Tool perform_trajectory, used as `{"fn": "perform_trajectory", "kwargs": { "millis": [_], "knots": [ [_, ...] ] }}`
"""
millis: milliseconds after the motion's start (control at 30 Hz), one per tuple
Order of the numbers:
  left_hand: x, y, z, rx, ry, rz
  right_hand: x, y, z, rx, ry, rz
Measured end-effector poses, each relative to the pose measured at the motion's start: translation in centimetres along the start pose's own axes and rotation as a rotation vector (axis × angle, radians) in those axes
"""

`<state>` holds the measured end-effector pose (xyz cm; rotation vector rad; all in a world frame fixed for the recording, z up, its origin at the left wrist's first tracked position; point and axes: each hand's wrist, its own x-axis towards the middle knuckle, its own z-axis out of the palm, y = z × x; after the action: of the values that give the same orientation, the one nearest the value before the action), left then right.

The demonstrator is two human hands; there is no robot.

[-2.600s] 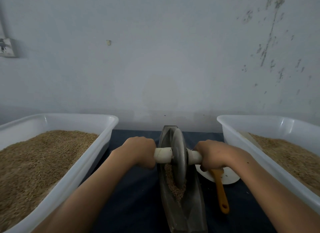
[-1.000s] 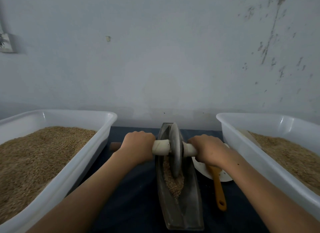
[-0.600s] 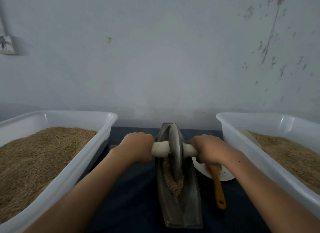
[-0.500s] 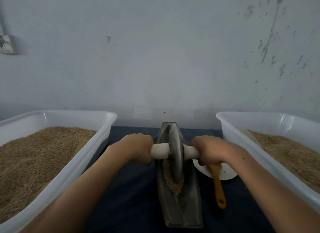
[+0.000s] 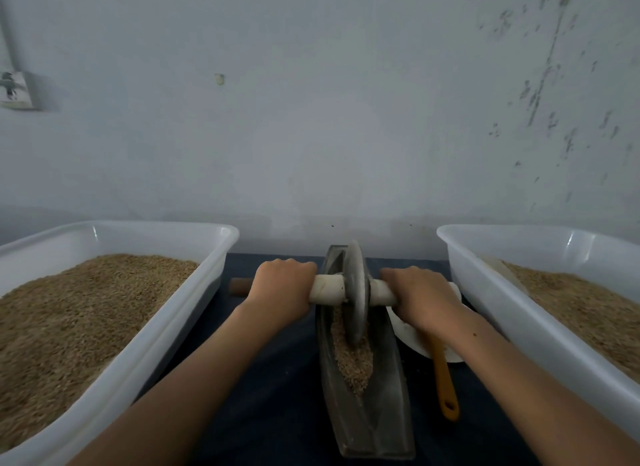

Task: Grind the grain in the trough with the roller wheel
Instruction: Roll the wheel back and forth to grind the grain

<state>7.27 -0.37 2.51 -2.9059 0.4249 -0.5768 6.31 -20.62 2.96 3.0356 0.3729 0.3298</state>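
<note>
- Metal roller wheel sits upright in the dark boat-shaped trough, rim down in the grain, now toward the far end; 2.6 s ago it was nearer mid-trough, so it has rolled away from the person
- left hand clamped round the pale axle handle left of the wheel, fingers curled over the top
- right hand clamped round the handle on the right side, same overhand hold
- brown handle tip pokes out past the left hand, hidden 2.6 s ago, which fits the hands and axle having gone forward
- judgement: this is the far end of a push stroke, pull back toward the body likely next; grinding mid-way, grain looks coarse, whole kernels visible
- grain is heaped in the trough's middle, trailing to the near side, near end of trough bare
- white tub on the left full of grain, close beside the left forearm
- second white tub on the right also holding grain, just beside the right forearm
- white plate lies between trough and right tub, partly under the right hand, with an orange-handled utensil lying across it, head hidden
- tubs hem in both elbows; plate and utensil sit close to the trough, a wide pull could knock them
- dark cloth covers the table, blank wall behind
</note>
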Motion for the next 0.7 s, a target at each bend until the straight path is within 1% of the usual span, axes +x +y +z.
{"fn": "perform_trajectory", "kwargs": {
  "millis": [67, 167, 200, 267, 300, 367, 467, 567, 633, 700],
  "knots": [
    [0.1, -0.3, -0.4, -0.025, -0.129, 0.016, 0.2, 0.0, -0.8, -0.048, -0.116, -0.021],
    [0.0, -0.7, -1.1, -0.142, -0.359, 0.017, 0.0, 0.0, -1.8, -0.062, -0.281, -0.043],
    [0.0, -0.7, -1.3, -0.167, -0.408, 0.016, -0.2, 0.0, -2.1, -0.051, -0.316, -0.044],
    [0.0, -0.7, -1.4, -0.169, -0.436, 0.014, -0.3, 0.0, -2.2, -0.027, -0.342, -0.038],
    [0.0, -0.6, -1.4, -0.152, -0.417, 0.007, -0.3, 0.1, -2.1, -0.018, -0.331, -0.03],
    [0.0, -0.3, -1.1, -0.094, -0.321, -0.014, -0.1, 0.0, -1.6, -0.012, -0.258, -0.01],
    [0.0, -0.1, -0.3, -0.043, -0.125, -0.056, 0.3, -0.3, -0.4, -0.041, -0.058, 0.007],
    [-0.2, 0.1, 0.2, -0.046, -0.001, -0.092, 0.4, -0.5, 0.5, -0.055, 0.111, 0.011],
    [-0.2, 0.1, 0.2, -0.04, 0.011, -0.085, 0.4, -0.3, 0.6, -0.05, 0.127, 0.005],
    [0.0, 0.0, -0.1, -0.022, -0.048, -0.049, 0.4, 0.0, 0.2, -0.039, 0.031, -0.006]
  ]
}}
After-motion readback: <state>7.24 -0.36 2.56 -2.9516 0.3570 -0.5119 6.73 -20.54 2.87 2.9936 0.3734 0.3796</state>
